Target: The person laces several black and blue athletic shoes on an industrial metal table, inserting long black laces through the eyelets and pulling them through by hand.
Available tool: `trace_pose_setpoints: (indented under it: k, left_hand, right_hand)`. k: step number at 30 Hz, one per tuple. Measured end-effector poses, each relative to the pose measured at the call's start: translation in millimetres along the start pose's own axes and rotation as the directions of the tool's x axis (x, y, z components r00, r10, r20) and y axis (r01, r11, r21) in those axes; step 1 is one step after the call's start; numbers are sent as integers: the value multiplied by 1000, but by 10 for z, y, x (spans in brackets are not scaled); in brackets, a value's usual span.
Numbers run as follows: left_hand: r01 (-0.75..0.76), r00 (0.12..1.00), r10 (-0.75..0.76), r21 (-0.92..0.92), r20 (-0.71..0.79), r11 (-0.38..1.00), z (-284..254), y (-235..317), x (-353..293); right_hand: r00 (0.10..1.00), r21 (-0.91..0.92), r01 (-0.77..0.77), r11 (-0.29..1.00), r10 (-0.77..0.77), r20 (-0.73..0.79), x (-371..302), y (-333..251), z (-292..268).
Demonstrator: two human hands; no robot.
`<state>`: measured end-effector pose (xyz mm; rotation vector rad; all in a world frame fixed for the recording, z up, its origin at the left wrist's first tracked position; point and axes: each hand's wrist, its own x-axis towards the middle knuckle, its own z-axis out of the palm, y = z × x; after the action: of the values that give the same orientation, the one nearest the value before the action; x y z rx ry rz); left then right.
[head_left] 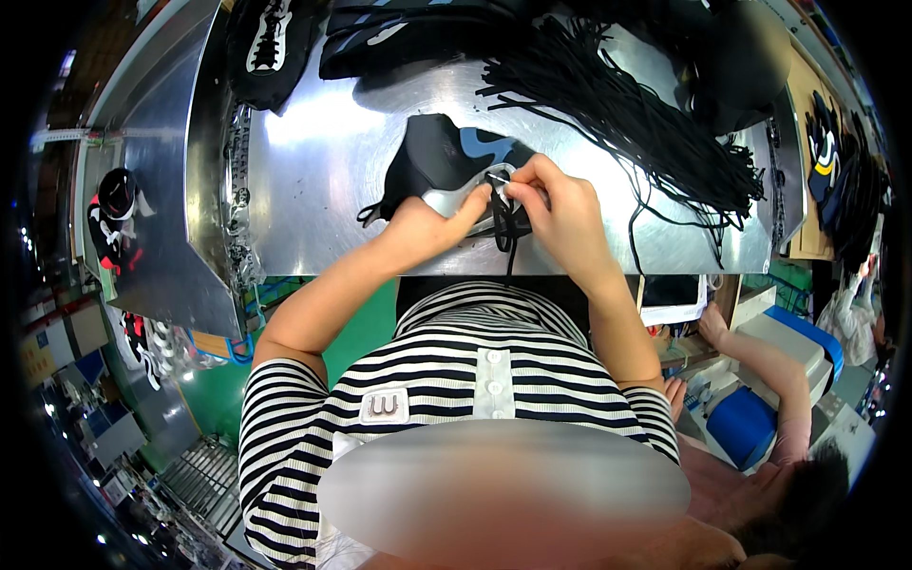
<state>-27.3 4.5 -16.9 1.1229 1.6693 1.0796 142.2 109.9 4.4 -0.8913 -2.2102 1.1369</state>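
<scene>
Fingers (538, 171) of right hand (568, 214) pinch a thin pale piece (498, 179), too small to identify, over the shoe upper (442, 152). Left hand (427, 231) grips the upper's near side, thumb on top, beside black lace (503, 226). Upper rests on metal table (318, 180), in front of the torso. Lace bundle (655, 142) lies beyond, to the right; dark shoe (271, 43) at far left.

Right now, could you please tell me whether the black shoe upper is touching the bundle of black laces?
Apart: the head view shows bare metal tabletop between the shoe upper and the bundle of black laces.
</scene>
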Motion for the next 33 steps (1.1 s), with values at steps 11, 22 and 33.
trace_pose_setpoints:
  k: [11,22,33]
  left_hand:
    - [309,869,-242,-90,432,947,-145,252,334]
    - [363,917,-309,-211,251,907,-122,250,515]
    - [168,974,-174,55,148,984,-57,75,610]
  right_hand:
    - [968,-103,-136,985,155,196,168,-111,-239]
    - [965,594,-237,769,255,54,233,324,2]
    - [967,211,-193,958,222,-123,258,437,350]
